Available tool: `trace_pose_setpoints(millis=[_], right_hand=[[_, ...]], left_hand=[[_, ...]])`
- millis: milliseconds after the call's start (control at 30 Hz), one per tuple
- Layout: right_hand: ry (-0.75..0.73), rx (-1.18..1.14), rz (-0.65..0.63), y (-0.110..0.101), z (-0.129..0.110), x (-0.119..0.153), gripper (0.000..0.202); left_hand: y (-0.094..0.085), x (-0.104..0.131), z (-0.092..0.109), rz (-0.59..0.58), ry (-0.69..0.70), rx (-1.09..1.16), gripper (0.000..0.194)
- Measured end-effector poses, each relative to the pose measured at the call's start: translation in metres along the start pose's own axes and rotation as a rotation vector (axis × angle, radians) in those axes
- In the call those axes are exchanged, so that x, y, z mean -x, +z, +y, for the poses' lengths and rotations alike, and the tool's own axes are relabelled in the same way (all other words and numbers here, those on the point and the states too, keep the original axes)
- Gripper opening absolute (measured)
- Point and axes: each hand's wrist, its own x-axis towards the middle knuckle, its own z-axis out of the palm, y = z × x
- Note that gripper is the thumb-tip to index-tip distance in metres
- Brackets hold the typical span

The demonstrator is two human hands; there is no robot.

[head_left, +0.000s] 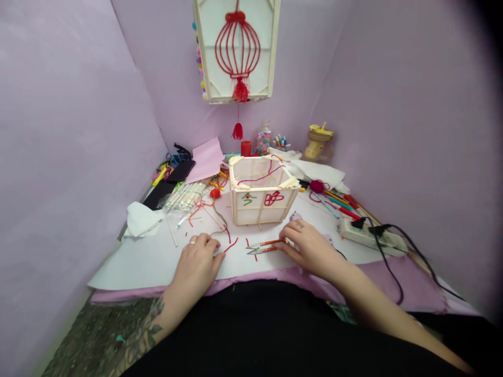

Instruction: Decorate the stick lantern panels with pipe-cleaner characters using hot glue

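My left hand (pixel 199 256) rests on the white paper, fingers curled, with a short piece of dark red yarn (pixel 231 245) at its thumb and forefinger tips. In my right hand (pixel 301 242) is a pair of scissors (pixel 265 247) with orange-red handles, blades slightly apart and pointing left. Small red yarn bits lie by the blades. Just beyond my hands stands a box-shaped lantern frame (pixel 264 208) of pale sticks with translucent sides. Its front carries a green character (pixel 248 199) and a red one (pixel 274 198). A dark red strand hangs across its open top.
A finished-looking lantern (pixel 238 52) with a red tassel hangs above. Bundled sticks (pixel 186 196) and a pink sheet (pixel 205 159) lie left. On the right are a magenta yarn ball (pixel 317 186), markers, a power strip (pixel 371 236) with black cables, and a yellow-lidded cup (pixel 315 144).
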Motion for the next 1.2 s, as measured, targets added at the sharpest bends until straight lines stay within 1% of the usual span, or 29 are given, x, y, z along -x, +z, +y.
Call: trace_pose_setpoints(millis=[33,100,133,233,300,333,367,433,500,567,633,667,767,833,900,1067,1200], right_hand=[[0.004,0.055,-0.053,0.007,-0.004,-0.005,0.006],[0.031,0.126,-0.167,0.019,-0.008,-0.015,0.019],[0.051,0.132,-0.229,0.022,-0.009,-0.019,0.022],[0.144,0.052,-0.395,0.020,-0.009,-0.026,0.019],[0.208,-0.027,-0.438,0.012,-0.009,-0.028,0.012],[0.234,-0.069,-0.420,0.008,-0.009,-0.029,0.009],[0.261,-0.113,-0.373,0.005,-0.009,-0.028,0.008],[0.317,-0.236,-0.234,0.001,-0.011,-0.025,0.009],[0.348,-0.453,-0.120,0.002,-0.017,-0.019,0.008],[0.344,-0.699,-0.087,0.007,-0.028,-0.013,0.013],[0.346,-0.873,-0.117,0.014,-0.042,-0.008,0.024],[0.366,-0.940,-0.154,0.019,-0.050,-0.006,0.028],[0.526,-1.189,-0.289,0.031,-0.069,-0.007,0.045],[0.642,-1.352,-0.306,0.036,-0.076,-0.011,0.049],[0.702,-1.458,-0.301,0.038,-0.079,-0.016,0.046],[0.773,-1.533,-0.320,0.040,-0.081,-0.024,0.043],[0.793,-1.558,-0.308,0.043,-0.082,-0.025,0.042]], left_hand=[[0.003,0.000,0.002,-0.009,-0.005,-0.022,0.017],[0.008,0.001,0.004,-0.022,-0.013,-0.051,0.016],[0.010,0.002,0.004,-0.025,-0.017,-0.059,0.016],[0.017,0.001,0.003,-0.023,-0.029,-0.026,0.017],[0.020,-0.002,0.001,0.019,-0.042,0.054,0.018],[0.022,-0.005,0.001,0.057,-0.046,0.115,0.017],[0.024,-0.008,0.000,0.107,-0.049,0.188,0.015],[0.028,-0.014,0.001,0.212,-0.058,0.356,0.014],[0.031,-0.019,0.004,0.287,-0.092,0.521,0.015],[0.035,-0.023,0.008,0.323,-0.144,0.645,0.017],[0.037,-0.025,0.011,0.348,-0.173,0.719,0.019],[0.038,-0.025,0.011,0.361,-0.176,0.742,0.019],[0.040,-0.025,0.011,0.387,-0.164,0.782,0.019],[0.039,-0.025,0.011,0.396,-0.132,0.777,0.018],[0.038,-0.024,0.012,0.426,-0.071,0.723,0.017],[0.039,-0.024,0.014,0.522,0.102,0.530,0.014],[0.044,-0.024,0.014,0.594,0.176,0.462,0.010]])
